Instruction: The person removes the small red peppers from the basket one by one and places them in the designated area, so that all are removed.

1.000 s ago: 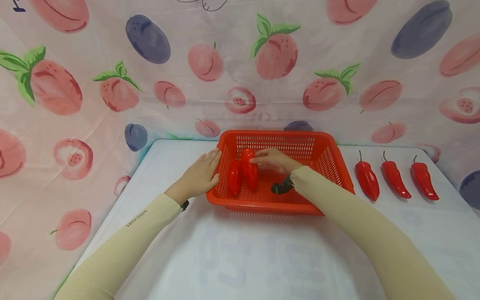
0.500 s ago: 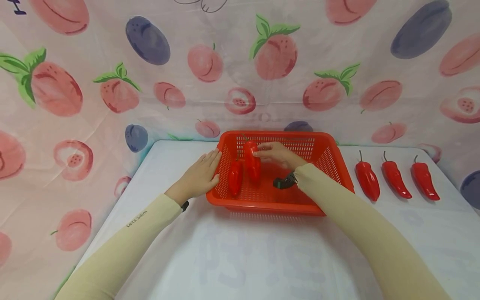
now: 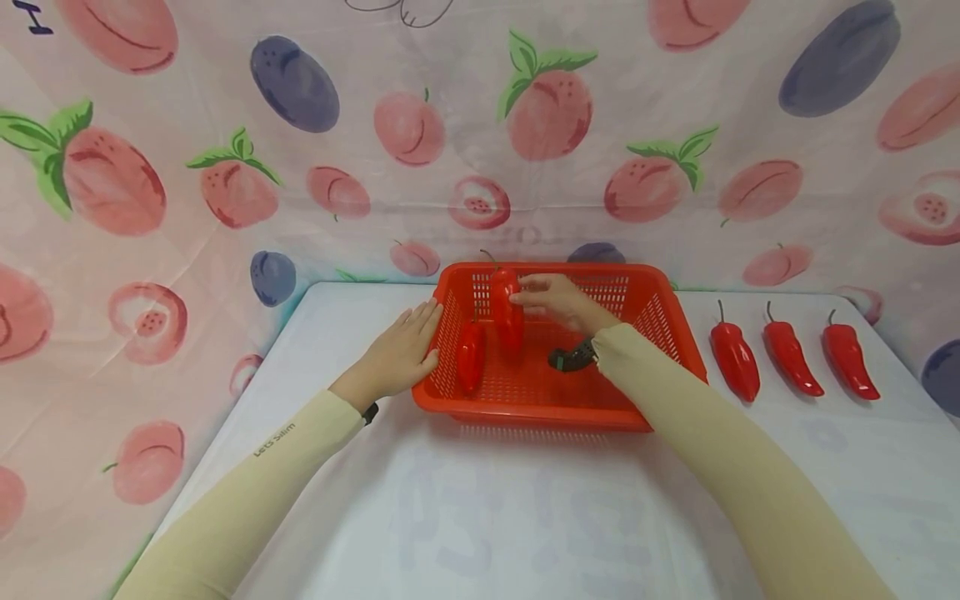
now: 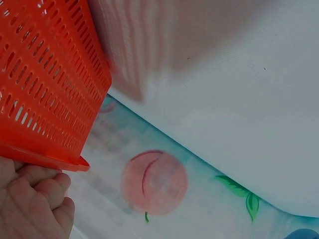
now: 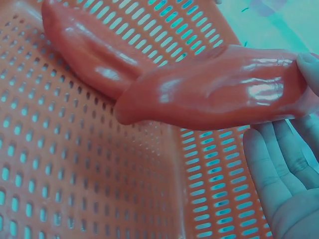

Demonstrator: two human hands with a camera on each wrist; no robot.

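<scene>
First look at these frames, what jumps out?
The red basket at the middle of the white table draws the eye: the right hand pinches a red pepper above its floor, with a second pepper lying inside beside it. The left hand rests flat against the basket's left wall. Three more red peppers lie in a row on the table to the basket's right, all before a loud peach-and-plum printed backdrop.

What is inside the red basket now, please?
Inside the red basket one red pepper lies by the left wall. The right hand holds a second pepper raised over it. The right forearm covers part of the floor, so anything beneath cannot be seen.
</scene>
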